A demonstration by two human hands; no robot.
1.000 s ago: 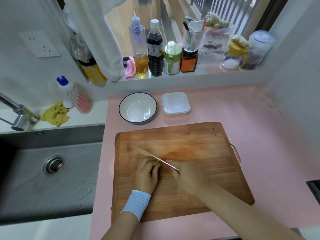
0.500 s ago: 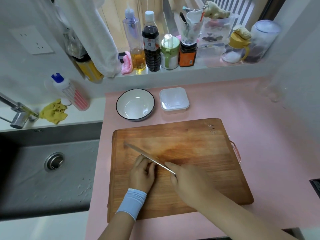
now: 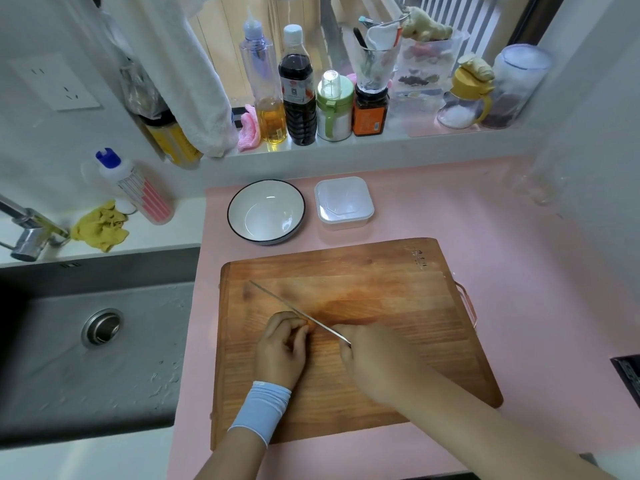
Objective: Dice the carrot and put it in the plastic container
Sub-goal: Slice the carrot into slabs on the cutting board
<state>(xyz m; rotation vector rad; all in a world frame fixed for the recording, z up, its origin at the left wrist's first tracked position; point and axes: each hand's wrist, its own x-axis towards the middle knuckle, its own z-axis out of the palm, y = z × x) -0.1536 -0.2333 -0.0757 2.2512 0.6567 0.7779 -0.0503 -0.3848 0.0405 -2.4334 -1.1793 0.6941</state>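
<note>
The carrot (image 3: 310, 326) is pretty much buried under the curled fingers of the left grip (image 3: 282, 348). Only an orange sliver peeks out against the blade, so no telling how much is cut. The handle of the knife (image 3: 294, 311) is swallowed inside the right grip (image 3: 375, 362). Below the grips both forearms run off the bottom edge, and the sink (image 3: 104, 341) out left of the left grip is cropped too.

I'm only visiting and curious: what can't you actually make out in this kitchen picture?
The carrot: head view, nearly all hidden under the left hand; how much is diced cannot be told.
The knife handle: covered by the right hand.
The container: translucent, so lid on or off is unclear.
The tap: cut off by the left edge.
The bottle labels: too small to read.
</note>
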